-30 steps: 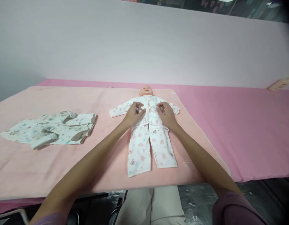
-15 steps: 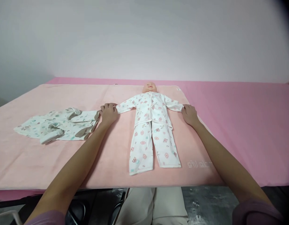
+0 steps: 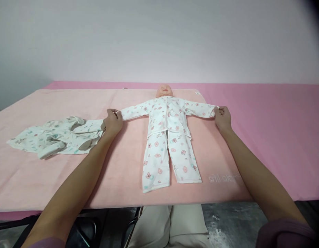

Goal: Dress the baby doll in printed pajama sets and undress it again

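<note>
A doll (image 3: 164, 90) lies face up in a white printed top (image 3: 166, 113), with matching trousers (image 3: 156, 162) spread below it. My left hand (image 3: 113, 121) pinches the cuff of the sleeve on the left, and that sleeve is stretched out sideways. On the other side my right hand (image 3: 222, 116) grips the end of the right sleeve, pulled out nearly straight. The doll's own hands are hidden. Beside my left wrist, a second printed baby garment (image 3: 63, 136) lies crumpled, partly behind the wrist.
A pale pink blanket (image 3: 123, 172) lies under the clothes, on a darker pink table cover (image 3: 273, 137). A plain wall (image 3: 159, 41) rises behind. Below the near edge are my legs (image 3: 187, 224) and a black chair (image 3: 84, 230).
Both hands have moved outward, away from the doll. The sleeves, especially the right one, are now drawn out longer and straighter. The fingers have closed on the cuffs.
</note>
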`<state>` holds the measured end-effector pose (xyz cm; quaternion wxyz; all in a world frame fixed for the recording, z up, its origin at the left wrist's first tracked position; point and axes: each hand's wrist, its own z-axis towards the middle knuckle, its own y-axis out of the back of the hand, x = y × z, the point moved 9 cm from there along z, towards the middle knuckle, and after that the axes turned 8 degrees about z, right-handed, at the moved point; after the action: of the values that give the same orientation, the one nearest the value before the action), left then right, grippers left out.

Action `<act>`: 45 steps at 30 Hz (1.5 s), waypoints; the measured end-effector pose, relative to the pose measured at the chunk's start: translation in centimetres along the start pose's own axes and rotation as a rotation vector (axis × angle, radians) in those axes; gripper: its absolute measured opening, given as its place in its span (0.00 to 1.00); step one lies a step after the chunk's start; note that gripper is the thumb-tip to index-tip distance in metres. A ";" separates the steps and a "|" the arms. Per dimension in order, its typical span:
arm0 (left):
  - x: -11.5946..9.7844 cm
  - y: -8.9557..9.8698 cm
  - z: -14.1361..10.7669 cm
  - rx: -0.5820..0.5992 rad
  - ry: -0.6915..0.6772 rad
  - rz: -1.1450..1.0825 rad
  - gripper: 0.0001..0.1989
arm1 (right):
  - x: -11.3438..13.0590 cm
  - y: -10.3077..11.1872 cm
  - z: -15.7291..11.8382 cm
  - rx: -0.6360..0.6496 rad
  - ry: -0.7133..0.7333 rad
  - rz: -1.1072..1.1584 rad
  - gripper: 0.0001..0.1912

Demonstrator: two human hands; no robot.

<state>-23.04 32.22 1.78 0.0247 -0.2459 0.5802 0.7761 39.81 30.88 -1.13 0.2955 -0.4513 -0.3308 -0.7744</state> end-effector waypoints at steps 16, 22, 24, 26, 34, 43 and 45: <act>-6.6 3.8 -2.5 -0.192 -0.311 -0.139 0.16 | 10.8 -1.8 -3.9 0.092 0.363 -0.158 0.12; -19.1 0.2 -3.9 0.246 -0.510 -0.386 0.10 | 19.3 -14.8 -7.5 0.803 0.351 0.023 0.11; -20.9 -1.2 -3.5 0.277 -0.463 -0.416 0.08 | 19.5 -17.1 -7.1 0.817 0.257 -0.021 0.10; -21.7 -2.2 -3.1 0.303 -0.441 -0.468 0.07 | 18.7 -18.2 -6.4 0.769 0.151 -0.034 0.10; -20.8 -3.4 -2.4 0.458 -0.438 -0.598 0.14 | 16.0 -19.5 -5.7 0.792 -0.046 0.186 0.15; -20.4 -3.4 -2.7 0.555 -0.335 -0.643 0.13 | 14.5 -20.2 -5.7 0.754 -0.137 0.383 0.19; -20.2 -3.4 -2.6 0.581 -0.300 -0.656 0.12 | 14.7 -20.0 -5.7 0.742 -0.106 0.382 0.20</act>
<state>-3.30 35.94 6.47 0.4206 -0.2844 0.6550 0.5596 15.65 36.27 4.98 0.5589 -0.4068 -0.5125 -0.5094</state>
